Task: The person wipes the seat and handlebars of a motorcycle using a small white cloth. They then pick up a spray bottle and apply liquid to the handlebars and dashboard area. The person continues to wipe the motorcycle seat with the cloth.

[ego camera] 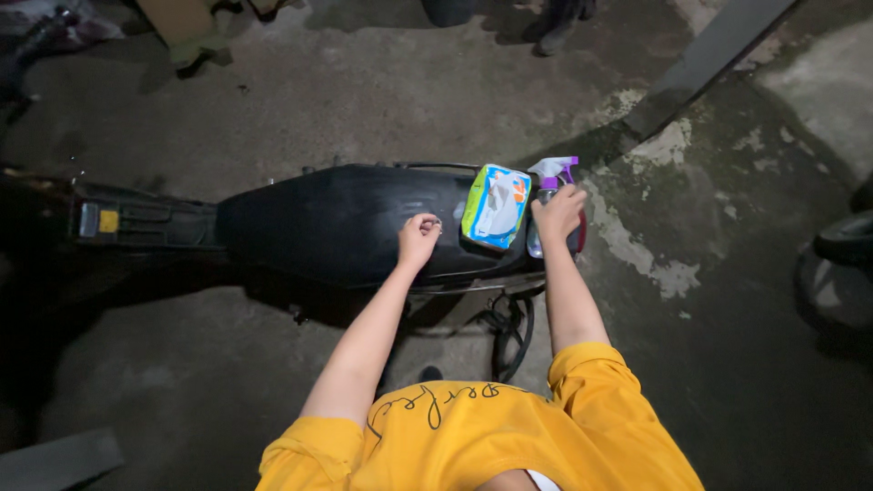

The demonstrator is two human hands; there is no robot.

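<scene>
Two hands: both rest at the rear end of a black motorcycle seat, seen from above.
Landmark: the seat runs left to right across the middle of the view, over a grey concrete floor.
Left hand: curled into a loose fist, knuckles up, touching the top of the seat just left of a wipes pack; whether the fingers pinch anything small cannot be told.
Right hand: closed around the body of a spray bottle at the seat's right end.
Spray bottle: clear body, white trigger head with purple trim pointing left, standing upright at the far right edge of the seat, touching or just beside the wipes pack.
Wipes pack: flat soft pack in green, blue and white, lying on the seat between the two hands.
Sleeves: yellow shirt, below the seat in the picture.
Tail rack: dark frame left of the seat, with a small yellow tag.
Tyre: a dark wheel well right of the seat.
</scene>
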